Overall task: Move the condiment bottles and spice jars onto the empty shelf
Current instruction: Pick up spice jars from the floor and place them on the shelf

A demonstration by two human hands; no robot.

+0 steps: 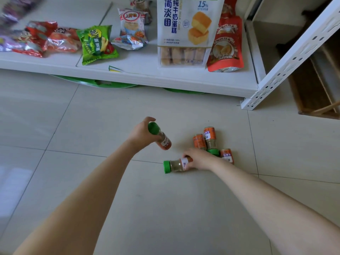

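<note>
My left hand (141, 132) grips a green-capped glass spice jar (160, 136) w/ orange label; right hand (197, 159) grasps another such jar (177, 165) lying on the pale floor tiles (92, 126).

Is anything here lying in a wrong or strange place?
Yes. Several green-capped spice jars lie on their sides on the tiled floor, not on a shelf. The left hand holds one tilted; the right hand grips another lying flat.
</note>
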